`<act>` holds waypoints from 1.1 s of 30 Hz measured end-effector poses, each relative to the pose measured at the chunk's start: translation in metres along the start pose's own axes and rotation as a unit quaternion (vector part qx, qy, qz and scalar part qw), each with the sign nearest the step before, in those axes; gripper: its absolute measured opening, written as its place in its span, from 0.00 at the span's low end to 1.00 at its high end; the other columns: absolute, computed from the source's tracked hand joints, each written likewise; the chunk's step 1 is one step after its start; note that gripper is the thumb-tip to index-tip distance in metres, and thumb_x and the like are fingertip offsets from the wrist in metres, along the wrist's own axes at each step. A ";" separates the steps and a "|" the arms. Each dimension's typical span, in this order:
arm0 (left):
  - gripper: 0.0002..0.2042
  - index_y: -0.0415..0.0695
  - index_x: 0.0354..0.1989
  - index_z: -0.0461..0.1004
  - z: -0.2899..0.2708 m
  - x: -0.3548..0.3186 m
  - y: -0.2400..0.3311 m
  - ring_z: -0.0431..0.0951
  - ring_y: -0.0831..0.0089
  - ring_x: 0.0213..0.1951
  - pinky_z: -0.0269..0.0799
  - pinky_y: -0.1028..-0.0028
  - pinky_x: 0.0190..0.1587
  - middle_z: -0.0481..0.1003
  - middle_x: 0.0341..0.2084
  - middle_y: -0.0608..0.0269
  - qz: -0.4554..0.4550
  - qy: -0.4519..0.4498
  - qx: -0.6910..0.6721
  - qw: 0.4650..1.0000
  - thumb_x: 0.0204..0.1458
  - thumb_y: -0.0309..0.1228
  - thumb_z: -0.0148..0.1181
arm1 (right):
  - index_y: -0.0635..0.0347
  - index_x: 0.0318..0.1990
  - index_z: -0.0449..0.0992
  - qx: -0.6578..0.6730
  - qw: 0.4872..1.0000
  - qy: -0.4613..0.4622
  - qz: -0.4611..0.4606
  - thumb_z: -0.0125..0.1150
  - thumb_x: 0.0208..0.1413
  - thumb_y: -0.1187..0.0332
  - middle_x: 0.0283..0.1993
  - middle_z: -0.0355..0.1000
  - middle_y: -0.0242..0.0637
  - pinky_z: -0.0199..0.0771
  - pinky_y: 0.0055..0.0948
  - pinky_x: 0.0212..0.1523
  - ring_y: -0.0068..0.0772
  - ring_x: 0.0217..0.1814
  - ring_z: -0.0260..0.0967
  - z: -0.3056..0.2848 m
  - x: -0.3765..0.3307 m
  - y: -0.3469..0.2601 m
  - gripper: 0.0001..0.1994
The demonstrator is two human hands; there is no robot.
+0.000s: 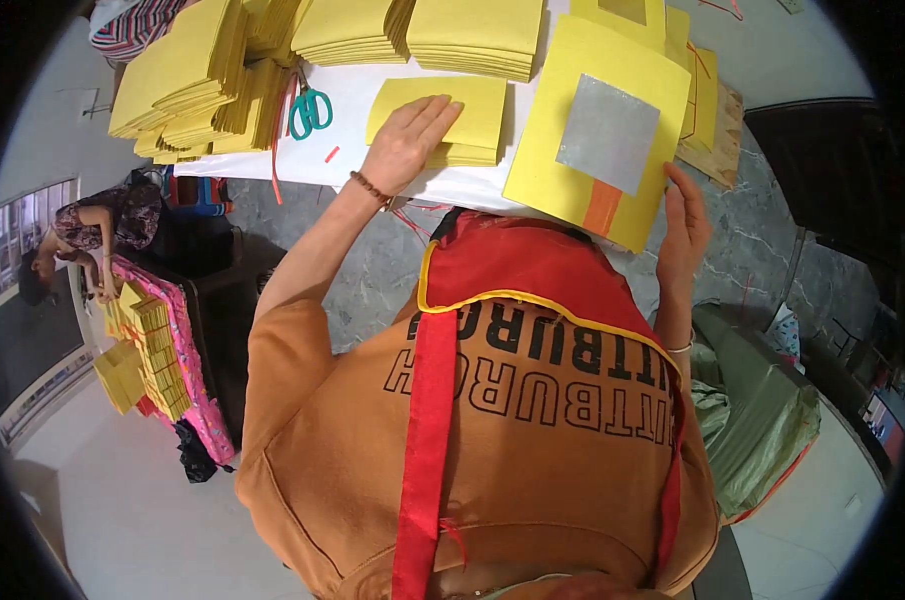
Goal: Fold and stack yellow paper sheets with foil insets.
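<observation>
My left hand [413,140] lies flat, fingers stretched, on a small pile of folded yellow paper pieces [481,115] at the table's front edge. To its right lies a tilted larger yellow sheet [543,165], which bears a silver-grey square [609,133] and an orange strip [601,208]. Beside this sheet's right edge is my right hand [683,220], its fingers extended and loosely curved. They are at or very near the edge; contact is unclear. Teal-handled scissors [311,112] lie left of the small pile.
Tall yellow paper stacks [188,75] line the back and left of the white table [313,165]. More yellow pieces and a wooden board [721,150] are at right. Across the room at left, another person [98,225] handles yellow bundles [153,345]. A green-covered pile [753,410] stands at right.
</observation>
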State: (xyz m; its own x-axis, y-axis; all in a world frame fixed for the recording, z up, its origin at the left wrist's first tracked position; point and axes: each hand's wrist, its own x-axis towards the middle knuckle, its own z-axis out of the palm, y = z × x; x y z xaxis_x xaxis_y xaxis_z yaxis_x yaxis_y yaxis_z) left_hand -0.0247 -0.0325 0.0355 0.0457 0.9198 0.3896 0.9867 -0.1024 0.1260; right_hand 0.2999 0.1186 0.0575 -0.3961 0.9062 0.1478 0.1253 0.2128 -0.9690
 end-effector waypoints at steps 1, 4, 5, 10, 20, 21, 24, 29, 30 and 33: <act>0.24 0.41 0.52 0.68 0.011 -0.004 -0.002 0.70 0.59 0.49 0.67 0.67 0.50 0.70 0.49 0.54 -0.003 0.001 -0.002 1.000 0.41 0.18 0.50 | 0.63 0.50 0.72 -0.014 1.000 -0.006 0.002 0.50 0.59 0.70 0.51 0.68 0.37 0.60 0.27 0.56 0.28 0.55 0.63 0.001 0.001 0.000 0.14; 0.25 0.41 0.54 0.66 0.034 -0.011 -0.011 0.68 0.59 0.51 0.64 0.67 0.52 0.68 0.52 0.55 0.007 -0.024 0.010 1.000 0.42 0.21 0.51 | 0.63 0.49 0.73 -0.039 0.999 -0.016 0.002 0.51 0.58 0.70 0.51 0.69 0.37 0.60 0.26 0.55 0.28 0.54 0.63 0.000 0.001 0.004 0.13; 0.25 0.41 0.54 0.66 0.037 -0.017 -0.013 0.68 0.59 0.51 0.64 0.67 0.52 0.68 0.52 0.55 0.006 -0.025 0.009 1.000 0.42 0.21 0.51 | 0.62 0.48 0.73 -0.049 0.999 -0.019 -0.001 0.52 0.57 0.70 0.51 0.69 0.37 0.60 0.26 0.55 0.28 0.54 0.63 0.000 0.000 0.005 0.13; 0.27 0.39 0.55 0.64 0.037 -0.025 -0.015 0.63 0.55 0.55 0.59 0.62 0.56 0.64 0.55 0.52 -0.028 -0.071 -0.101 0.992 0.40 0.24 0.53 | 0.62 0.47 0.74 -0.031 0.999 -0.024 0.004 0.53 0.56 0.72 0.50 0.69 0.37 0.62 0.26 0.53 0.28 0.53 0.64 0.001 0.001 0.005 0.12; 0.26 0.39 0.54 0.66 0.029 -0.020 -0.020 0.69 0.59 0.49 0.66 0.66 0.48 0.67 0.51 0.51 0.073 -0.095 -0.022 0.993 0.42 0.30 0.60 | 0.62 0.45 0.74 -0.038 0.999 -0.007 0.010 0.54 0.55 0.74 0.49 0.68 0.37 0.64 0.24 0.49 0.27 0.51 0.65 0.003 0.004 0.007 0.11; 0.26 0.39 0.54 0.66 0.029 -0.017 -0.022 0.69 0.60 0.47 0.66 0.67 0.46 0.68 0.50 0.52 0.089 -0.088 -0.010 0.992 0.42 0.30 0.60 | 0.62 0.45 0.74 -0.038 0.999 -0.010 0.010 0.54 0.55 0.74 0.49 0.68 0.37 0.64 0.24 0.49 0.27 0.51 0.65 0.004 0.005 0.008 0.11; 0.25 0.40 0.53 0.66 0.019 -0.004 -0.019 0.71 0.61 0.44 0.67 0.68 0.43 0.70 0.49 0.54 0.100 -0.055 0.013 0.993 0.43 0.29 0.59 | 0.62 0.45 0.74 -0.039 0.999 -0.011 0.008 0.53 0.56 0.74 0.49 0.68 0.37 0.65 0.23 0.49 0.26 0.50 0.65 0.004 0.007 0.008 0.10; 0.23 0.39 0.51 0.68 0.004 -0.004 -0.002 0.71 0.65 0.42 0.66 0.70 0.42 0.71 0.47 0.55 0.095 -0.047 0.052 0.993 0.44 0.29 0.58 | 0.63 0.44 0.74 -0.043 0.999 -0.008 -0.007 0.54 0.56 0.75 0.49 0.67 0.35 0.64 0.22 0.49 0.24 0.49 0.64 0.005 0.007 0.010 0.09; 0.22 0.39 0.51 0.68 0.015 -0.013 -0.001 0.70 0.64 0.43 0.64 0.70 0.44 0.70 0.48 0.54 0.094 -0.070 0.063 0.991 0.44 0.28 0.58 | 0.63 0.44 0.74 -0.042 0.999 -0.008 -0.006 0.54 0.56 0.75 0.49 0.67 0.35 0.64 0.22 0.49 0.24 0.49 0.64 0.005 0.008 0.010 0.09; 0.23 0.39 0.51 0.68 0.031 -0.028 0.000 0.68 0.64 0.45 0.63 0.69 0.46 0.68 0.50 0.53 0.067 -0.067 0.016 0.995 0.43 0.28 0.57 | 0.63 0.44 0.74 -0.028 1.000 -0.012 0.002 0.54 0.56 0.75 0.49 0.66 0.35 0.64 0.22 0.49 0.24 0.49 0.64 0.006 0.009 0.009 0.09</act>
State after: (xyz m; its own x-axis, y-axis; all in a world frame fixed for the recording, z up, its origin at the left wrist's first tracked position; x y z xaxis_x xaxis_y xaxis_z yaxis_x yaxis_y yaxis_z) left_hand -0.0216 -0.0466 -0.0036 0.1949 0.9414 0.2753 0.9749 -0.2167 0.0509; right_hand 0.2920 0.1264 0.0493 -0.4173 0.8981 0.1391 0.1777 0.2307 -0.9567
